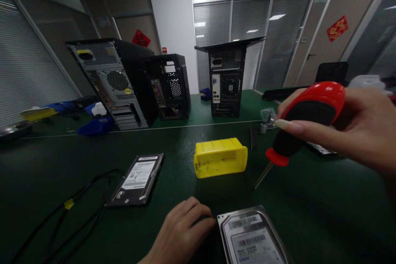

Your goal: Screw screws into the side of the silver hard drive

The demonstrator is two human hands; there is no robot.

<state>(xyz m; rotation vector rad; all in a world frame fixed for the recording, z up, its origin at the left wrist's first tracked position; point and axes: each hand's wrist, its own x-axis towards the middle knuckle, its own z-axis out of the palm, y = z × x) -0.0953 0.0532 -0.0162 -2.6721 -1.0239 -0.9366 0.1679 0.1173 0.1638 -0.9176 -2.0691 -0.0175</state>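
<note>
My right hand grips a red and black screwdriver by its handle. The screwdriver's tip points down and left, above the green table. In front of me at the bottom lies a silver hard drive, label side up. My left hand rests on the table just left of that drive, fingers curled and thumb near the drive's corner. Whatever its fingertips hold, if anything, is hidden. A yellow bin lies beyond both hands, its opening facing me, with several small screws inside.
Another hard drive lies to the left, beside a black cable with a yellow tag. Black computer cases stand at the back. Small metal parts and a dark strip sit behind the screwdriver. A blue bin stands back left.
</note>
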